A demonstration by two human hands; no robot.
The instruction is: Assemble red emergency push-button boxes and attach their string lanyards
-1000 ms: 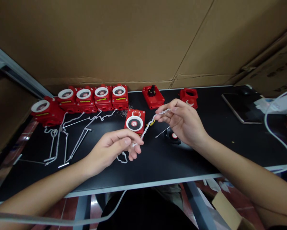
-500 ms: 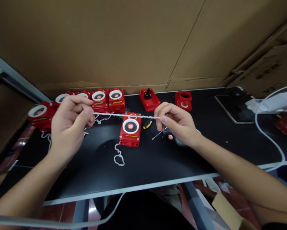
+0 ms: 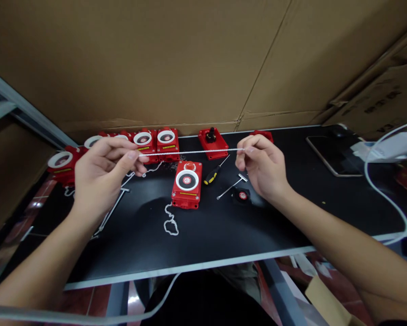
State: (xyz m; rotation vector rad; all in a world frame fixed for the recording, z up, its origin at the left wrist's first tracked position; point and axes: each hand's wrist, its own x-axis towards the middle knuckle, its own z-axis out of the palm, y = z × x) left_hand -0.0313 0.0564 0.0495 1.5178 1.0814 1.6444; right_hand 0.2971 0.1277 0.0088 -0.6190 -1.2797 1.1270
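A thin white string (image 3: pixel 193 152) stretches taut and nearly level above the table. My left hand (image 3: pixel 104 167) pinches one end between thumb and fingers, and my right hand (image 3: pixel 262 165) pinches the other. Below the string, a red box (image 3: pixel 186 195) with a white ring and dark round centre lies on the table, a curled white cord (image 3: pixel 171 226) trailing from its lower left. Right of it are a black-and-yellow screwdriver (image 3: pixel 213 174), a T-handled metal tool (image 3: pixel 232 187) and a black round part (image 3: pixel 241 196), close to my right hand.
Several similar red boxes (image 3: pixel 167 147) stand along the back left. An open red housing (image 3: pixel 214 146) holds a black part at the back. A tablet-like device (image 3: pixel 334 156) lies to the right. Long metal rods (image 3: pixel 113 210) lie by my left forearm. Cardboard (image 3: pixel 176 63) walls the back.
My hands have moved further apart, the right one going right and slightly up. The string, twisted and slightly sagging before, now looks thinner, straighter and longer between them.
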